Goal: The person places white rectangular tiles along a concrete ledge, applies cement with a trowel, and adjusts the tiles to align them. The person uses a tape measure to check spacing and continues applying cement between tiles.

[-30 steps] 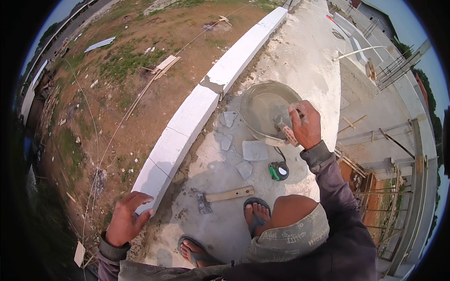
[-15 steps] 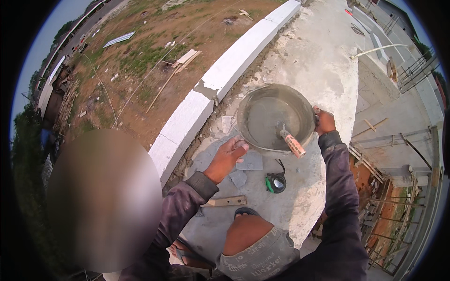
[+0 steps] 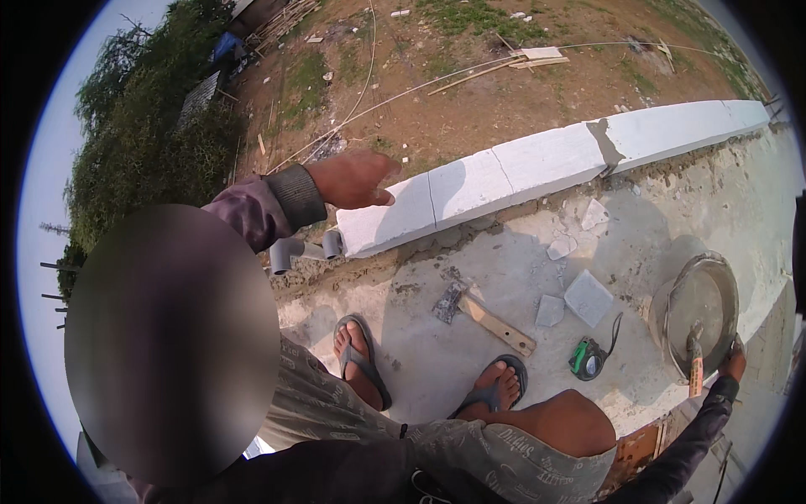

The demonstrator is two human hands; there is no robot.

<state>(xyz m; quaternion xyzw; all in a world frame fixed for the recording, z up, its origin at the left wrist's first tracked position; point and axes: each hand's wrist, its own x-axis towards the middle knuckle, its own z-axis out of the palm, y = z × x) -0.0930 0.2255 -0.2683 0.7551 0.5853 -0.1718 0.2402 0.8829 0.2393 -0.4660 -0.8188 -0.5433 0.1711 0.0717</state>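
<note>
My right hand (image 3: 733, 359) grips the rim of a round mortar bucket (image 3: 677, 312) at the far right. Grey wet mortar lies inside, and a trowel (image 3: 696, 370) with an orange patterned handle leans out over the near rim. My left hand (image 3: 354, 180) is held out over the left end of a low row of white blocks (image 3: 537, 170); its fingers are spread and nothing shows in them. Whether its fingertips touch the block, I cannot tell. A grey mortar joint (image 3: 604, 144) runs across the row.
On the concrete ledge lie a hatchet (image 3: 495, 323) with a wooden handle, a green and black tape measure (image 3: 588, 359) and flat grey pieces (image 3: 588, 297). Grey pipe elbows (image 3: 287, 254) stick up by the row's left end. My sandalled feet (image 3: 361, 357) stand nearby. Beyond lies a dirt yard (image 3: 453, 55).
My view has swung left. My left hand has moved from beside the bucket to the left end of the block row. My right hand stays on the bucket's rim.
</note>
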